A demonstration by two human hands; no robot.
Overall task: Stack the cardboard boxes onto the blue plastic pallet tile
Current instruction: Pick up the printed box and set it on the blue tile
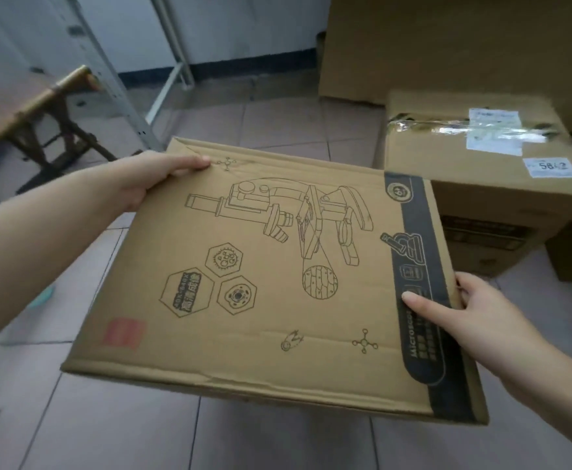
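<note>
A flat cardboard box [271,300] printed with a microscope drawing and a black side band fills the middle of the head view, held in the air above the tiled floor. My left hand [149,178] grips its far left corner, thumb on top. At the right edge, my right hand [464,310] clamps the box with the thumb pressed on the black band. A taped cardboard box [481,198] with white labels stands on the floor to the right. No blue pallet tile shows in this view.
A large plain cardboard box [464,45] rises at the back right. A wooden stool [40,113] stands at the left, beside the grey metal legs of a rack [118,79]. Pale floor tiles [115,429] lie below the held box.
</note>
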